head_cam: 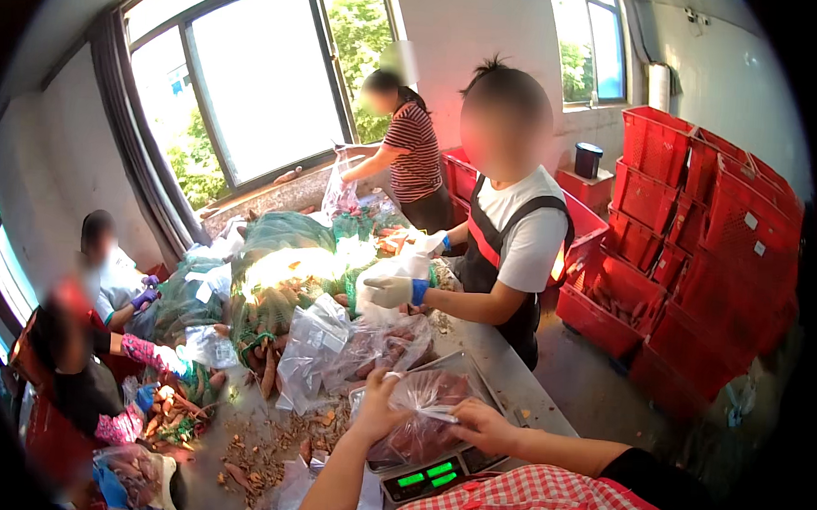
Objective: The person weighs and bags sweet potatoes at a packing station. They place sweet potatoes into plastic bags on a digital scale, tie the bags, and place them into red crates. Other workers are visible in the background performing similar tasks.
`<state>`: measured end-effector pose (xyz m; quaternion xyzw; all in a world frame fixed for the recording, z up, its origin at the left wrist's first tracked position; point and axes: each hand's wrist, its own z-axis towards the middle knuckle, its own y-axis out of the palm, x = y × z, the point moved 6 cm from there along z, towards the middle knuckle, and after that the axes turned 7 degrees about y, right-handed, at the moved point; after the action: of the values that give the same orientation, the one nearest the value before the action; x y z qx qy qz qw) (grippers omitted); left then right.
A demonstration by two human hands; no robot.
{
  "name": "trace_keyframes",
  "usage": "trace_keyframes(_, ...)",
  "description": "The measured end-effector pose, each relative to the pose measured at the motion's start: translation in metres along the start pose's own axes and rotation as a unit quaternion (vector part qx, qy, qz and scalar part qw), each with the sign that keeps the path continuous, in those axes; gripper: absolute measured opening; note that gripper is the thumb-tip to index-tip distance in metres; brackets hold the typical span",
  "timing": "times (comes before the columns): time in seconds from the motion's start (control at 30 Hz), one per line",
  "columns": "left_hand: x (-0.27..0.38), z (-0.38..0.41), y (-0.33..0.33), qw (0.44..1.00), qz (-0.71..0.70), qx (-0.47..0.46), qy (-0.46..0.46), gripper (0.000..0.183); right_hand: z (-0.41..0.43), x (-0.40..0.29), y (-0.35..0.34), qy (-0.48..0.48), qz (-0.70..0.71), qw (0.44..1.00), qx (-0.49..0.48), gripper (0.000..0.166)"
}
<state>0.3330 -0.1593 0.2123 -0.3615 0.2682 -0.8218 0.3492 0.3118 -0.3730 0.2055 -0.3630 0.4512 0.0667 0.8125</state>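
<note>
Before me a clear plastic bag of reddish sweet potatoes point(414, 436) lies on the pan of a digital scale point(426, 476), whose green display is lit. My left hand point(378, 407) is at the upper left of the bag's gathered mouth, thumb and fingers spread around the plastic. At the other side of the mouth, my right hand point(483, 426) pinches the gathered film. Just beyond the scale lies another clear bag of sweet potatoes point(394, 343), with crumpled clear plastic bags point(312, 353) at its left.
Green net sacks of sweet potatoes point(269, 310) fill the middle of the metal table point(545, 404). Across it stands a co-worker in white gloves point(390, 292); others work at the far end and left. Dirt and scraps point(270, 447) lie left of the scale. Red crates point(709, 268) are stacked at right.
</note>
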Motion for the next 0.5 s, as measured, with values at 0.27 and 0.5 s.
trace_keyframes(0.27, 0.021, -0.033, 0.031, 0.990, 0.118, 0.033, -0.064, 0.006, 0.000, -0.037, -0.006, 0.030, 0.126, 0.991, 0.023, 0.043)
trace_keyframes(0.5, 0.124, -0.109, -0.065, 0.837, -0.102, 0.436, -0.316, 0.027, -0.132, 0.083, -0.047, 0.070, 0.093, 0.985, 0.124, 0.042)
